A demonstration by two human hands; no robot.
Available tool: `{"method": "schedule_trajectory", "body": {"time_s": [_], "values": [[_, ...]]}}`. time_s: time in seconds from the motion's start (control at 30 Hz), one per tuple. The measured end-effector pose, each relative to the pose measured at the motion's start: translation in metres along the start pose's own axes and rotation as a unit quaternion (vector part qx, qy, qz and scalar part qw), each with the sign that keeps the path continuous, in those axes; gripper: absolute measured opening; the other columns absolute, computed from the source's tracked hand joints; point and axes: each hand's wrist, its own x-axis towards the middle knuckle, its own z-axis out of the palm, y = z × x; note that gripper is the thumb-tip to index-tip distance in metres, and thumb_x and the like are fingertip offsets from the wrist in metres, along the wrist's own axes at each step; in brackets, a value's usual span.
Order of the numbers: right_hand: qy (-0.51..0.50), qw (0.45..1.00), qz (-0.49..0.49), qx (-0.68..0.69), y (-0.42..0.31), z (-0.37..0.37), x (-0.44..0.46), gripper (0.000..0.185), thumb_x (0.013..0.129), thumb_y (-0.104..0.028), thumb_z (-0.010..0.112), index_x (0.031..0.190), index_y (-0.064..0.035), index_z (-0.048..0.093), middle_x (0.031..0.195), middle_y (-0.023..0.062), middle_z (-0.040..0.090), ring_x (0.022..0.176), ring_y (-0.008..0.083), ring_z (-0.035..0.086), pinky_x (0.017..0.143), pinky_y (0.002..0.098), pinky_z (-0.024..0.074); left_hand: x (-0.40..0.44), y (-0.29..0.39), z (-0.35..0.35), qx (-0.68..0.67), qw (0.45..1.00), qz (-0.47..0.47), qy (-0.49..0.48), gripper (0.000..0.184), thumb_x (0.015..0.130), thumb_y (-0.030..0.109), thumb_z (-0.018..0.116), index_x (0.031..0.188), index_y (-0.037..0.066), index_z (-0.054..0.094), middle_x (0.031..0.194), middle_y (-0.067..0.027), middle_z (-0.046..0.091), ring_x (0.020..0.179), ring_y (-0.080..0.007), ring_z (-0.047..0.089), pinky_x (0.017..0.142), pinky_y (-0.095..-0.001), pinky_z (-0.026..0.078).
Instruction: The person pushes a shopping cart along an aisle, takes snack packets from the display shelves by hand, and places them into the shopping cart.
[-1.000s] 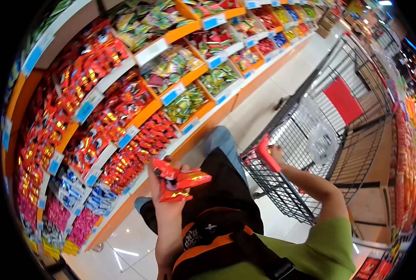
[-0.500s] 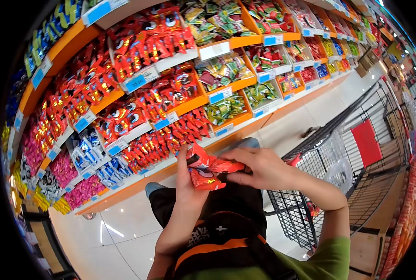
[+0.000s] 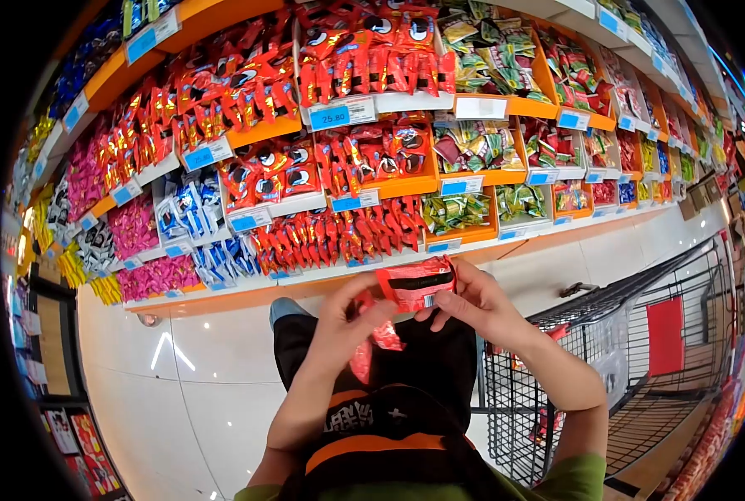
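Note:
Both hands are together in front of the black apron. My left hand (image 3: pixel 356 321) is closed on red candy packets (image 3: pixel 383 335), which hang below its fingers. Between the two hands is another red packet (image 3: pixel 421 285), its back with a dark panel and a barcode turned up. My right hand (image 3: pixel 474 302) pinches that packet at its right end, thumb on the front. The fingers of my left hand touch its left end. Beyond the hands, red packets (image 3: pixel 339 234) fill the lowest shelf bins.
Tiered shelves with orange and white edges (image 3: pixel 402 185) carry bins of wrapped candy and price tags. A wire shopping cart (image 3: pixel 640 334) stands at the right, with a red panel (image 3: pixel 665 336). Pale tiles (image 3: pixel 222 359) cover the floor.
My right hand has left the cart handle and joined my left hand at the packets. One packet is now turned with its back up. The view has swung left along the shelves.

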Motion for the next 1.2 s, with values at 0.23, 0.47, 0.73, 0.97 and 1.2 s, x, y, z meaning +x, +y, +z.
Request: {"method": "schedule_trajectory", "body": {"time_s": [0.23, 0.47, 0.73, 0.97, 1.2], "values": [[-0.014, 1.000, -0.004, -0.004, -0.003, -0.001, -0.005, 0.047, 0.099, -0.014, 0.052, 0.141, -0.0032, 0.034, 0.122, 0.0072, 0.058, 0.098, 0.0152, 0.065, 0.074, 0.0256, 0.0538, 0.002, 0.006, 0.016, 0.008, 0.999, 0.038, 0.018, 0.014, 0.086, 0.008, 0.070, 0.097, 0.001, 0.065, 0.077, 0.0064, 0.054, 0.065, -0.0002, 0.042, 0.057, -0.0175, 0.033], [-0.002, 1.000, -0.028, -0.005, -0.005, 0.001, -0.006, 0.040, 0.097, -0.011, 0.055, 0.134, -0.0024, 0.040, 0.120, 0.0048, 0.058, 0.095, 0.0094, 0.061, 0.074, 0.0242, 0.0530, 0.002, 0.007, 0.020, 0.043, 0.997, 0.067, 0.018, 0.016, 0.084, 0.009, 0.072, 0.096, 0.000, 0.064, 0.076, 0.0052, 0.053, 0.064, -0.0009, 0.042, 0.056, -0.0181, 0.033], [0.056, 0.997, -0.031, -0.046, -0.004, -0.001, -0.004, 0.035, 0.096, -0.009, 0.057, 0.127, -0.0015, 0.044, 0.105, 0.0061, 0.062, 0.085, 0.0102, 0.063, 0.071, 0.0253, 0.0542, 0.002, 0.002, 0.020, -0.030, 0.999, 0.004, 0.010, 0.015, 0.089, 0.011, 0.067, 0.099, 0.001, 0.062, 0.082, 0.0008, 0.058, 0.072, -0.0043, 0.050, 0.064, -0.0202, 0.042], [0.158, 0.980, -0.103, -0.057, -0.006, 0.003, -0.006, 0.033, 0.098, -0.001, 0.045, 0.130, -0.0055, 0.039, 0.107, 0.0133, 0.056, 0.080, 0.0174, 0.065, 0.068, 0.0290, 0.0569, 0.009, 0.001, 0.010, -0.242, 0.970, 0.010, -0.032, 0.039, 0.103, 0.037, 0.040, 0.118, 0.003, 0.050, 0.112, -0.0079, 0.052, 0.107, -0.0131, 0.051, 0.094, -0.0293, 0.040], [0.051, 0.921, -0.152, -0.354, -0.007, 0.008, -0.006, 0.022, 0.097, -0.016, 0.055, 0.115, -0.0047, 0.057, 0.121, 0.0132, 0.043, 0.096, 0.0217, 0.060, 0.083, 0.0304, 0.0519, 0.012, -0.001, 0.014, -0.025, 0.980, 0.189, -0.063, 0.052, 0.103, 0.042, 0.033, 0.128, 0.001, 0.053, 0.126, -0.0107, 0.038, 0.116, -0.0197, 0.041, 0.103, -0.0328, 0.030]]}}
